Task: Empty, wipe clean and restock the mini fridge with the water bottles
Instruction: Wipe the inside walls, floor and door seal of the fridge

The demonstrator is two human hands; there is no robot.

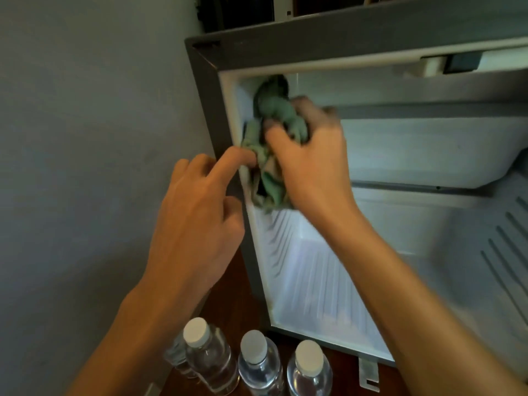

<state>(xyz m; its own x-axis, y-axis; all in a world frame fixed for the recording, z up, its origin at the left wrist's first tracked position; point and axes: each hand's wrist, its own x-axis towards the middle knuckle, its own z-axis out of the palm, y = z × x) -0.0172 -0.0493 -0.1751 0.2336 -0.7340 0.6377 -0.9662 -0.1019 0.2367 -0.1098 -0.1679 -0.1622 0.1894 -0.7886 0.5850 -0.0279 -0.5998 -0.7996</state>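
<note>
The mini fridge point(205, 81) stands open, and no bottles show in its white inside. My right hand point(311, 155) grips a crumpled green cloth point(274, 110) against the upper left inner wall, just inside the door frame. My left hand point(200, 207) hovers at the frame's left edge, its index finger stretched out and touching the cloth's lower part. Several clear water bottles point(211, 358) with white caps stand upright on the dark wooden surface point(228, 295) below the fridge opening.
A grey wall point(85, 124) lies close on the left. Inside the fridge a white freezer box point(428, 150) hangs at the top right, and ribbed side walls run down to the floor. A metal hinge bracket point(368, 372) sticks out under the fridge's front edge.
</note>
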